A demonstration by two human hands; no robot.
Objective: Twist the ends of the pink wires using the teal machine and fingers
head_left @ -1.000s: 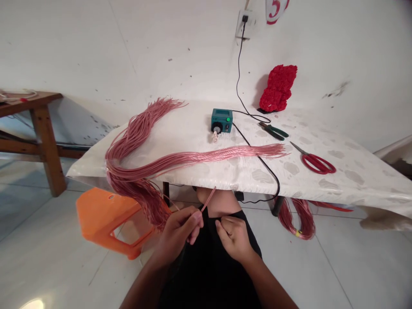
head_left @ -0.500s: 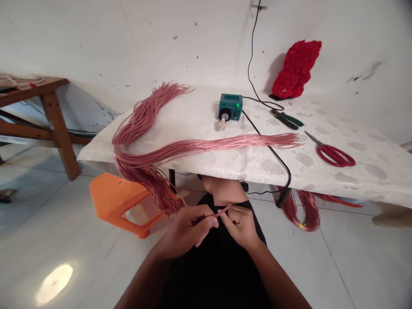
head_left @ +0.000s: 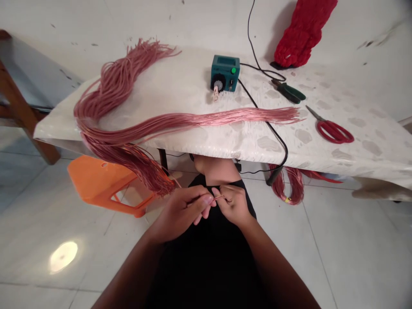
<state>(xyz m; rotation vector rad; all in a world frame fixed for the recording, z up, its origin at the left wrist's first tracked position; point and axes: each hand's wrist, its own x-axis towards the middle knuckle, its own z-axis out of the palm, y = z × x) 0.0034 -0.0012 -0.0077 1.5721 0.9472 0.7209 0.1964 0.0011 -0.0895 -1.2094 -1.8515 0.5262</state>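
Thin pink wire shows as one short, straight strand, slightly tilted, spanning the small gap between the person's left hand and right hand. The left hand is curled, thumb and fingers pinching the strand; the right hand is clenched on its far end, fingertips close to the left's. Both sit over dark clothing, just below the edge of the white-covered tabletop, near a long hank of pink wires draped over the tabletop's corner and hanging toward them.
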